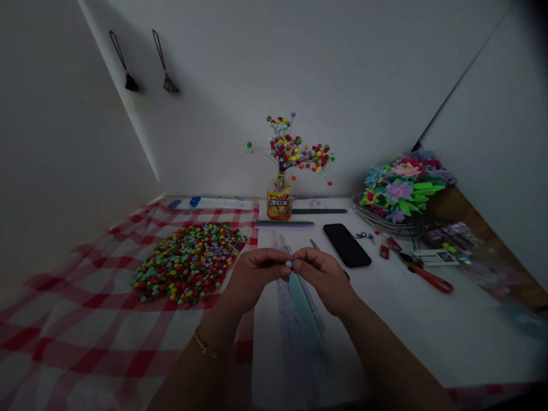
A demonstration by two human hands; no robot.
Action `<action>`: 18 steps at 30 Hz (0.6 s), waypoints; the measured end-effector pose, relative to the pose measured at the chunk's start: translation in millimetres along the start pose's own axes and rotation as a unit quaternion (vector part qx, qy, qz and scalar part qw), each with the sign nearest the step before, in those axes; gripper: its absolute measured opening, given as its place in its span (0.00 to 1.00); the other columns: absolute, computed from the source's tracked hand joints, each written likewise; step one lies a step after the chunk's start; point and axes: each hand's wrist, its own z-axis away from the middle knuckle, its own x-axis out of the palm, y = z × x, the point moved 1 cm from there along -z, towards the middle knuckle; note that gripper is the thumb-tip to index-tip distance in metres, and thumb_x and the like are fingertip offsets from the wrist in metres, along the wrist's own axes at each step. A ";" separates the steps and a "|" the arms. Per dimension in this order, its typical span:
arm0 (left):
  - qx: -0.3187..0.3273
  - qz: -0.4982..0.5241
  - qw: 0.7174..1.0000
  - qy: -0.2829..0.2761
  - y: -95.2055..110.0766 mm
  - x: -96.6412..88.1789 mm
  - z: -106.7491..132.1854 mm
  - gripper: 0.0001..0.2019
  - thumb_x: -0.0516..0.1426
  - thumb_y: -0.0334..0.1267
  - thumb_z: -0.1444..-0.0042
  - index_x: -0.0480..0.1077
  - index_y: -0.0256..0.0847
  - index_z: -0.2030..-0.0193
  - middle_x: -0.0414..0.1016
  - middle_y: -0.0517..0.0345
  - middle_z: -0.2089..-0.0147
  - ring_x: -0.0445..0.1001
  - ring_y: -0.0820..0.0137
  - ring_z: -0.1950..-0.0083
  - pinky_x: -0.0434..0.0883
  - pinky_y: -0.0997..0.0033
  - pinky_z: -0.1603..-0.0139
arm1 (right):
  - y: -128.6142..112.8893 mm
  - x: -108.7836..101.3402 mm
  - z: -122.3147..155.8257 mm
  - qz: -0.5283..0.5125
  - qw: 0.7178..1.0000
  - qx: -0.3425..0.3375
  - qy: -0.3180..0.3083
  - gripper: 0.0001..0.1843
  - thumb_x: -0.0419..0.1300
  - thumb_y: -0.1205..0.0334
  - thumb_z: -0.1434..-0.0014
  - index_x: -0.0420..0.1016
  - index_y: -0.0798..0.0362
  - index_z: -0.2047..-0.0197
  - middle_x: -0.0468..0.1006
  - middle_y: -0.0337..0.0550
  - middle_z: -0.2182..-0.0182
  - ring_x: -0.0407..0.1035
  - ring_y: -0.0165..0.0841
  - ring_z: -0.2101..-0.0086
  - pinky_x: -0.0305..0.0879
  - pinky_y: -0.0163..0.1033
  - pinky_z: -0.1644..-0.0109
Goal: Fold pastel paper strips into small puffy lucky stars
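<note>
My left hand [252,279] and my right hand [327,279] meet at the middle of the table. Between their pinched fingertips is a small pale-blue folded paper star [289,264], its exact shape hard to make out in the dim light. Beneath both hands lie long pale-blue and lilac paper strips [295,319]. To the left, many coloured paper stars [190,262] form a wide heap on the red-and-white checked cloth [94,291]. A pointed metal tool [314,244] is partly covered by my right hand.
Behind the hands stands a cut drink bottle [279,206] holding stems of paper stars [286,145]. Rightward are a black phone [347,245], orange-handled pliers [430,278] and a basket of fuzzy flowers [400,188]. Bundled dark strips [285,224] lie before the bottle.
</note>
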 end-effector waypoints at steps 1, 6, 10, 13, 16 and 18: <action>0.005 -0.003 1.000 0.009 -0.2 -0.6 -0.1 0.08 0.64 0.29 0.61 0.77 0.38 0.70 0.75 0.59 0.76 0.70 0.75 0.75 0.67 0.73 0.70 | 1.2 -0.2 -0.7 -0.006 1.000 -0.004 -0.001 0.09 0.55 0.57 0.44 0.67 0.54 0.70 0.69 0.37 0.76 0.63 0.28 0.74 0.60 0.34 0.69; -0.010 0.011 1.000 -0.002 0.4 -1.1 0.3 0.05 0.64 0.31 0.59 0.76 0.37 0.71 0.73 0.59 0.77 0.69 0.75 0.74 0.66 0.73 0.70 | -3.2 -8.6 -0.3 0.148 0.964 -0.192 0.107 0.04 0.57 0.61 0.45 0.71 0.52 0.68 0.71 0.40 0.71 0.65 0.31 0.68 0.62 0.39 0.62; -0.046 0.025 0.999 -0.012 1.1 0.6 0.5 0.06 0.64 0.33 0.60 0.76 0.36 0.72 0.73 0.58 0.78 0.68 0.74 0.75 0.65 0.73 0.70 | -9.2 -11.8 1.1 0.244 0.913 -0.313 0.094 0.05 0.57 0.68 0.45 0.72 0.50 0.65 0.71 0.41 0.69 0.65 0.33 0.64 0.62 0.42 0.58; -0.055 0.036 0.998 -0.014 1.0 0.6 0.1 0.06 0.65 0.34 0.61 0.76 0.36 0.73 0.72 0.59 0.80 0.67 0.75 0.77 0.64 0.73 0.72 | -10.7 -12.1 1.5 0.290 0.891 -0.344 0.061 0.06 0.58 0.70 0.46 0.72 0.51 0.65 0.71 0.42 0.69 0.64 0.34 0.63 0.61 0.43 0.57; -0.054 0.016 0.998 -0.033 1.5 -0.4 -0.1 0.05 0.64 0.34 0.61 0.76 0.36 0.74 0.71 0.60 0.81 0.65 0.76 0.78 0.62 0.74 0.73 | -11.1 -13.0 1.8 0.315 0.879 -0.356 0.044 0.06 0.58 0.70 0.46 0.71 0.51 0.64 0.71 0.42 0.68 0.64 0.34 0.62 0.61 0.44 0.57; -0.057 -0.001 0.998 -0.040 2.1 -1.1 0.0 0.05 0.64 0.34 0.60 0.76 0.35 0.74 0.71 0.60 0.82 0.64 0.76 0.78 0.62 0.74 0.73 | -11.6 -13.5 2.0 0.323 0.874 -0.361 0.033 0.05 0.58 0.69 0.46 0.71 0.51 0.64 0.71 0.42 0.68 0.63 0.34 0.62 0.61 0.44 0.57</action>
